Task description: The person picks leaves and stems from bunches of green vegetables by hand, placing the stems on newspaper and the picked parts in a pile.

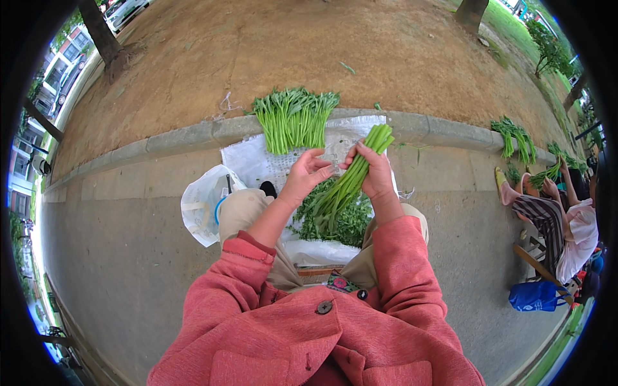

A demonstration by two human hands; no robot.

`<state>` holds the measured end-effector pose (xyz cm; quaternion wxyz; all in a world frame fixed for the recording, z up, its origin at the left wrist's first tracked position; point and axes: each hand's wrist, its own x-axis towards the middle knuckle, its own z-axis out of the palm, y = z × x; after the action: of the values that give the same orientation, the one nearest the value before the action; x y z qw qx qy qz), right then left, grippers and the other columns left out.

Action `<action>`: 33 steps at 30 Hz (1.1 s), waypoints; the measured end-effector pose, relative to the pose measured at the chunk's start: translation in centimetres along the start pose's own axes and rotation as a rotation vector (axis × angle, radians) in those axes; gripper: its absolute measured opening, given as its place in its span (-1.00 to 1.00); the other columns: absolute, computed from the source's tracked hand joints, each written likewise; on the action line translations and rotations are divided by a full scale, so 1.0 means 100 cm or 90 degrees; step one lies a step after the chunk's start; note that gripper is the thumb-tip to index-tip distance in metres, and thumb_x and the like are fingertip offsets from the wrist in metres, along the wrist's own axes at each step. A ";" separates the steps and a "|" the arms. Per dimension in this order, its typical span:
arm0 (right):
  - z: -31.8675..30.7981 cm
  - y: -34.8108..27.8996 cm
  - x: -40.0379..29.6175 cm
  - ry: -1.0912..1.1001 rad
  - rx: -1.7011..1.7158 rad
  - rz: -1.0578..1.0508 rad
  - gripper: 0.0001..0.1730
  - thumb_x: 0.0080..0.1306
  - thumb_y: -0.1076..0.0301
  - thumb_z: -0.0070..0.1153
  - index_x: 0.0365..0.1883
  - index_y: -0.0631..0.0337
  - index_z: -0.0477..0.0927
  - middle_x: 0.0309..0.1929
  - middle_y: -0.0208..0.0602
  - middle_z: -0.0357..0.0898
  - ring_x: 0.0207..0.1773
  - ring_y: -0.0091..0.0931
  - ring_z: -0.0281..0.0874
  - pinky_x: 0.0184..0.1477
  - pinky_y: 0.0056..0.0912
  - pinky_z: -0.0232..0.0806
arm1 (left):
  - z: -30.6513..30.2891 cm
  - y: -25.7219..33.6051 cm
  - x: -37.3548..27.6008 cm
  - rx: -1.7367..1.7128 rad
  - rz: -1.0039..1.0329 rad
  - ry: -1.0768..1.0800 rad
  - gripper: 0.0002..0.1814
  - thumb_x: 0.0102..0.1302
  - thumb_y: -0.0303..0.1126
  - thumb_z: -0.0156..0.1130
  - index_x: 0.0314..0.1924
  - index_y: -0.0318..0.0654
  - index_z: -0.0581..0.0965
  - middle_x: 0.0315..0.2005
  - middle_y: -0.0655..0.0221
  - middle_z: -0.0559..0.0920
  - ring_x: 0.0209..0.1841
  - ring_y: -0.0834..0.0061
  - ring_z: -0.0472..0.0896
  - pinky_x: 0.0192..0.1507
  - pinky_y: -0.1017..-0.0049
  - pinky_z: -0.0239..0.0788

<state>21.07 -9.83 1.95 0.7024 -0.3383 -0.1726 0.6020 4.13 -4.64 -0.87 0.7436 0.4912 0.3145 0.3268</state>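
My right hand (376, 169) grips a bunch of green leafy stalks (348, 177), cut ends up and leaves hanging down toward me. Just left of the bunch is my left hand (309, 174), fingers apart and holding nothing. Under both hands, between my knees, lies a heap of loose green leaves (345, 224) on a white woven plastic sheet (244, 157). Beyond it, a row of trimmed stalk bunches (294, 120) lies across the kerb, leafy ends away from me and cut ends on the sheet.
A white bag (200, 205) stands by my left knee. The stone kerb (434, 130) borders bare soil (289, 43). At right a seated person (574, 227) handles greens, with more stalks (516, 140) on the kerb and a blue bag (536, 295) on the pavement.
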 end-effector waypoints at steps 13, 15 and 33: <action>0.014 0.022 -0.006 -0.074 -0.301 0.022 -0.56 0.18 0.26 0.19 -0.05 0.32 0.44 -0.17 -0.35 0.48 -0.15 -0.57 0.42 -0.08 -0.49 0.29 | 0.015 -0.003 -0.001 -0.174 -0.186 -0.170 -0.25 0.03 -0.38 0.40 0.17 -0.21 0.19 -0.12 0.27 0.46 -0.24 0.37 0.57 -0.29 0.32 0.53; 0.006 0.025 -0.002 -0.092 -0.335 -0.001 -0.52 0.17 0.24 0.21 -0.02 0.34 0.42 -0.17 -0.36 0.48 -0.14 -0.57 0.42 -0.08 -0.48 0.29 | 0.014 -0.004 0.001 -0.154 -0.187 -0.194 -0.27 0.03 -0.40 0.39 0.17 -0.23 0.20 -0.12 0.27 0.47 -0.22 0.36 0.58 -0.26 0.29 0.53; -0.002 0.017 0.000 -0.083 -0.333 0.057 -0.54 0.25 0.22 0.10 0.04 0.29 0.42 -0.08 -0.28 0.50 -0.04 -0.49 0.46 -0.04 -0.44 0.33 | -0.010 0.021 0.005 -0.040 -0.050 -0.014 -0.83 0.12 -0.46 0.23 -0.27 -0.30 0.48 -0.41 0.34 0.56 -0.43 0.45 0.59 -0.39 0.47 0.45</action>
<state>19.91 -9.81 0.66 0.5512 -0.4762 -0.3518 0.5879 3.23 -3.09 0.67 0.7743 0.4583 0.3149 0.3020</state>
